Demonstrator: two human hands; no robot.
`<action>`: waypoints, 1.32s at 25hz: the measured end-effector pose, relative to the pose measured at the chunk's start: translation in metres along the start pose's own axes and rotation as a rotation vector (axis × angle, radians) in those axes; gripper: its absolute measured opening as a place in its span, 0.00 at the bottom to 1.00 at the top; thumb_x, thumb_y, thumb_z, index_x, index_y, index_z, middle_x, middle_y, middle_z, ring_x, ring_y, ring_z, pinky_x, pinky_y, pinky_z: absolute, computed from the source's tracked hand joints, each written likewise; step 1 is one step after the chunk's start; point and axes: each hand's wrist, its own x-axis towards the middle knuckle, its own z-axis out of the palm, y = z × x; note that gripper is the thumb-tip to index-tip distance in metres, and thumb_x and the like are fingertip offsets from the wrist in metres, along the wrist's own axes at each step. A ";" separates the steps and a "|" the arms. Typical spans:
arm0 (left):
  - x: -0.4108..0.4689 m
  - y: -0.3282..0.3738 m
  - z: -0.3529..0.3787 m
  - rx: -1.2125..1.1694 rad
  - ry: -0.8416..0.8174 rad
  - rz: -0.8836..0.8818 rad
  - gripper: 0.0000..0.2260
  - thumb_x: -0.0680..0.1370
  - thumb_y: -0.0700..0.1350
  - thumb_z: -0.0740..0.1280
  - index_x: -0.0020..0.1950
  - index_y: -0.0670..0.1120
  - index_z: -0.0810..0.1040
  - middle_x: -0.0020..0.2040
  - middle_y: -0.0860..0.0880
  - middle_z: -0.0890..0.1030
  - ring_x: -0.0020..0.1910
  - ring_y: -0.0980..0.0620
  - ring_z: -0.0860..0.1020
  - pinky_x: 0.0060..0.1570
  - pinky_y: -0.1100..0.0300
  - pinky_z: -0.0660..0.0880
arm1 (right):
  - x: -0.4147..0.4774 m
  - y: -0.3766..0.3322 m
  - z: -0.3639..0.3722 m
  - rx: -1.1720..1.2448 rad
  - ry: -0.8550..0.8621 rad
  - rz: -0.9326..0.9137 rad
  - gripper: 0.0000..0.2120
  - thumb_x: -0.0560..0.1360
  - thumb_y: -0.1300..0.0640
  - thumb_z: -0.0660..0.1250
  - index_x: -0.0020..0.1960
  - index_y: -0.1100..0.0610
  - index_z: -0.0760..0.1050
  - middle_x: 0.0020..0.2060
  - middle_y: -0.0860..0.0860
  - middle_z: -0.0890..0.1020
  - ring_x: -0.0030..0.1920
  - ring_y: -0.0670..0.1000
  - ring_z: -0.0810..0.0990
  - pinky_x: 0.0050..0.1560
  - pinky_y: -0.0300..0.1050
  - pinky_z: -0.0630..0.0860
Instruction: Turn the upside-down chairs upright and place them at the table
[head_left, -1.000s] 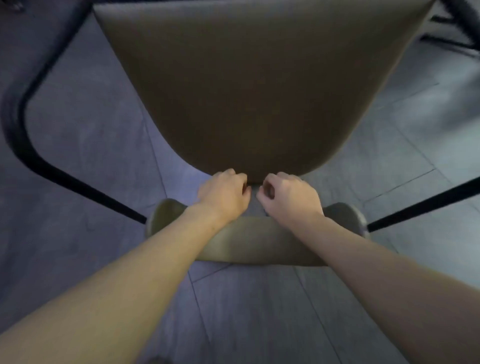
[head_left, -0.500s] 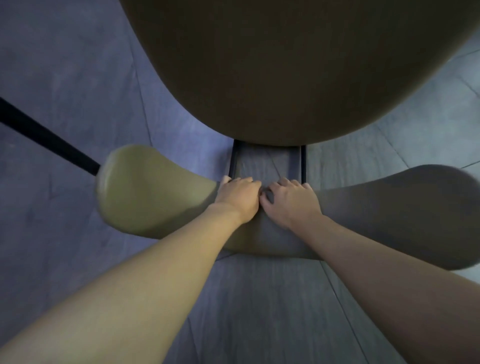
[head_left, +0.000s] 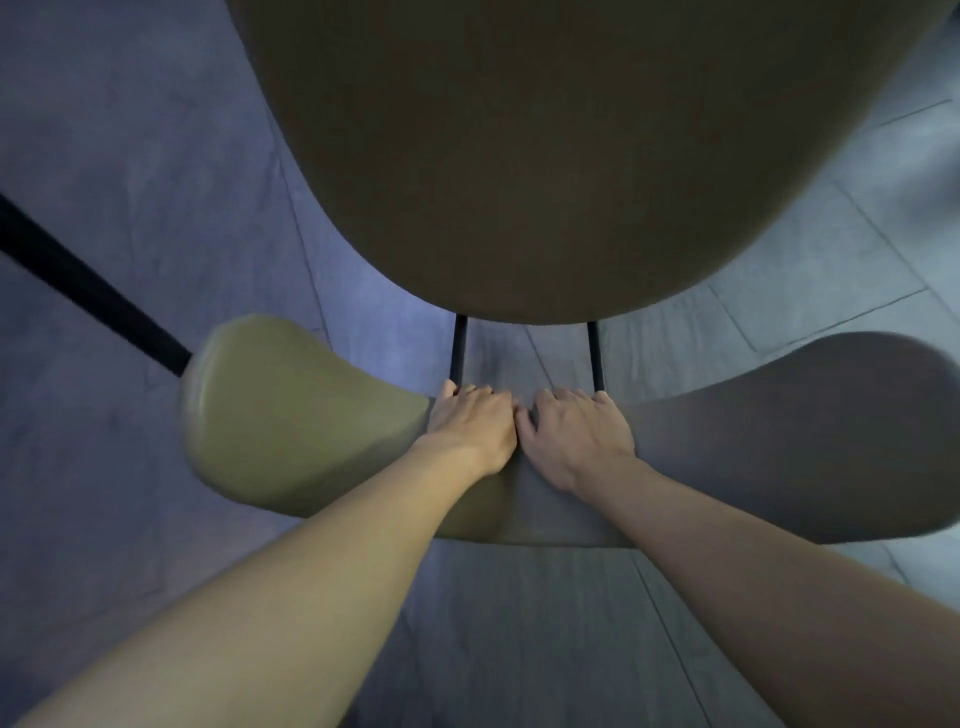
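An olive-green padded chair fills the view. Its wide curved backrest (head_left: 291, 415) runs across the middle, and its rounded seat (head_left: 545, 156) takes up the upper half. Two thin black struts (head_left: 458, 353) join backrest and seat. My left hand (head_left: 470, 426) and my right hand (head_left: 574, 436) sit side by side on the middle of the backrest's top edge, fingers curled over it, thumbs nearly touching. The chair's lower legs are hidden under the seat.
Grey tiled floor (head_left: 130, 182) lies all around and below the chair. A black metal bar (head_left: 88, 291) slants in from the left edge to the backrest's left end. My two bare forearms reach in from the bottom corners.
The chair has come closer and fills more of the view than a second ago. The black side legs have dropped out of sight and the two back struts now show. Both hands kept their grip.
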 end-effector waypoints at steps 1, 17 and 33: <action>-0.023 0.004 -0.020 0.002 -0.026 0.003 0.13 0.82 0.47 0.52 0.56 0.49 0.75 0.59 0.47 0.79 0.60 0.45 0.75 0.61 0.48 0.62 | -0.018 -0.006 -0.022 0.001 -0.027 -0.005 0.26 0.82 0.42 0.47 0.56 0.56 0.79 0.56 0.56 0.83 0.57 0.56 0.80 0.61 0.56 0.68; -0.175 0.041 -0.405 0.000 -0.416 -0.030 0.18 0.83 0.47 0.54 0.68 0.43 0.75 0.70 0.43 0.75 0.65 0.44 0.75 0.62 0.53 0.69 | -0.068 -0.073 -0.429 0.156 -0.555 -0.018 0.25 0.84 0.45 0.53 0.71 0.61 0.73 0.71 0.60 0.74 0.68 0.59 0.74 0.62 0.46 0.68; -0.115 0.011 -0.525 0.041 -0.422 0.033 0.09 0.81 0.50 0.62 0.52 0.47 0.80 0.50 0.48 0.81 0.49 0.48 0.79 0.52 0.57 0.71 | 0.003 -0.082 -0.525 0.155 -0.551 0.026 0.23 0.84 0.45 0.54 0.68 0.59 0.75 0.68 0.57 0.77 0.66 0.56 0.76 0.58 0.43 0.68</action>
